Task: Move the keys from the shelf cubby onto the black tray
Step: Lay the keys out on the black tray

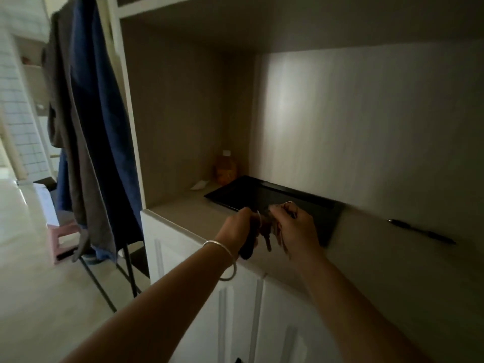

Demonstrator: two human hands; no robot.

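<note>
A bunch of keys (265, 233) with metal rings and a dark fob hangs between my two hands, just above the front edge of the cubby counter. My left hand (237, 227), with a silver bangle on the wrist, grips the ring and fob side. My right hand (297, 229) pinches the other ring at the top. The black tray (251, 191) lies flat on the counter right behind my hands, against the back wall. My right hand hides the tray's near right part.
An orange bottle (225, 167) and a small white paper (200, 185) sit in the cubby's back left corner. A black pen (421, 231) lies on the counter to the right. Clothes on a stand (86, 132) hang at the left. White cabinet doors (235, 310) are below.
</note>
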